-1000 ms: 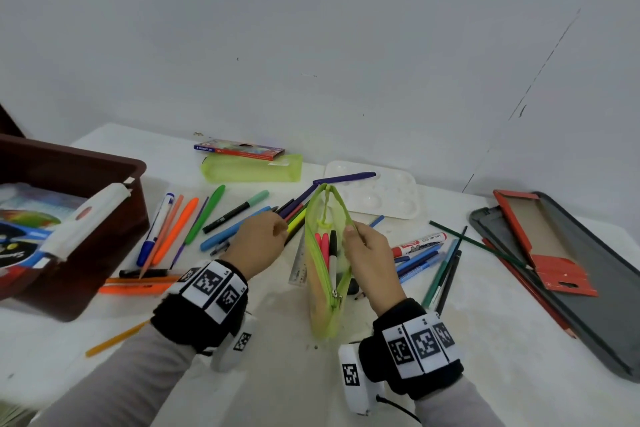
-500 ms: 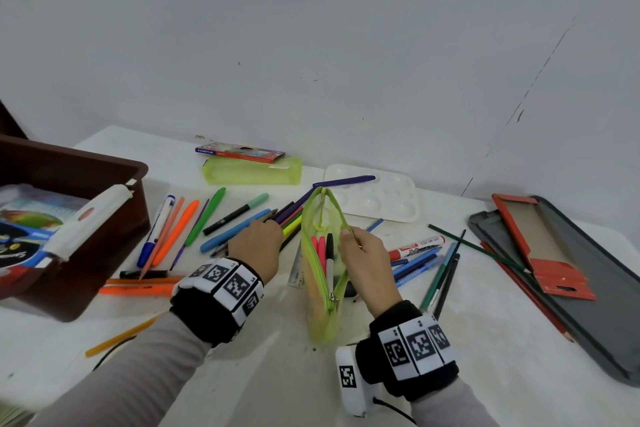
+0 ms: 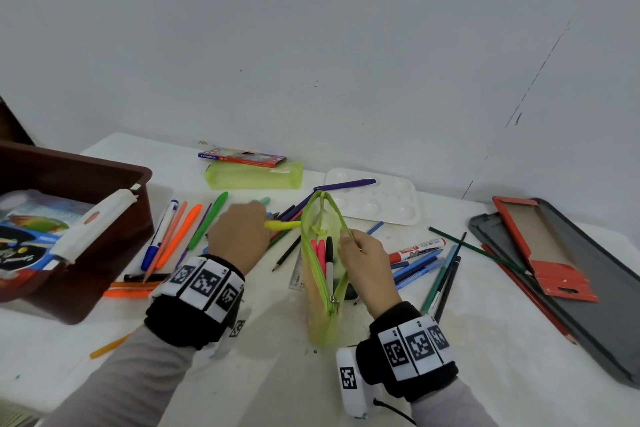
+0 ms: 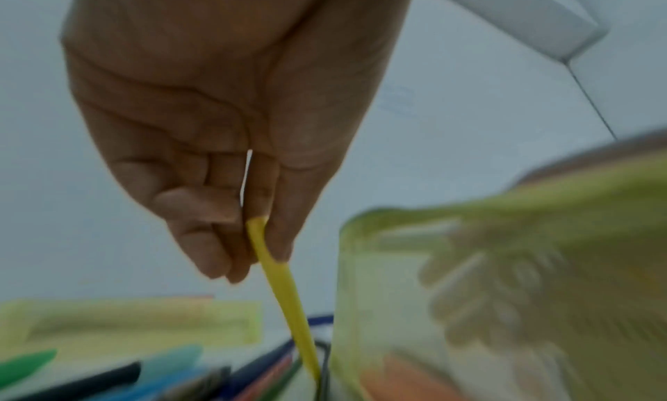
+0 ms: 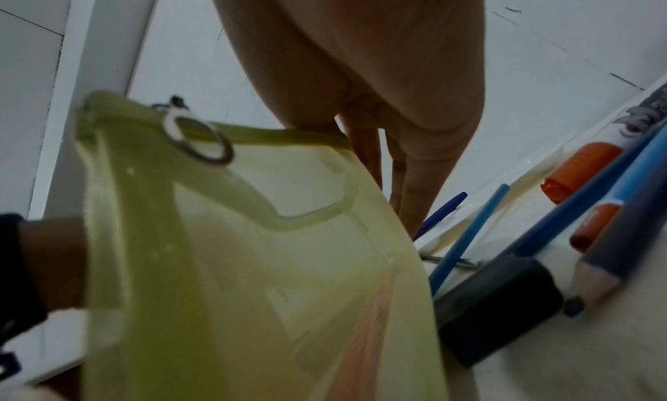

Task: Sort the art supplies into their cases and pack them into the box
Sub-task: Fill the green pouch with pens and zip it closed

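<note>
A see-through green zip pouch [image 3: 323, 291] stands upright in the middle of the table, its zip open, with pink and black markers [image 3: 322, 253] inside. My right hand [image 3: 363, 253] pinches the pouch's right rim [image 5: 310, 137] and holds it open. My left hand [image 3: 242, 236] sits just left of the pouch and pinches a yellow pen [image 3: 282, 225] whose tip points toward the pouch opening. In the left wrist view the yellow pen [image 4: 281, 290] runs between thumb and fingers, next to the pouch [image 4: 505, 293]. Loose pens and pencils [image 3: 180, 232] lie around both hands.
A brown box [image 3: 90, 177] with art items stands at the left. At the back lie a second green case [image 3: 254, 176], a coloured pencil pack [image 3: 242, 156] and a white palette [image 3: 381, 198]. An open grey tin [image 3: 568, 274] with a red insert is right.
My left hand has lifted the yellow pen out of the pile and turned it toward the pouch. My right hand still holds the pouch rim in about the same place.
</note>
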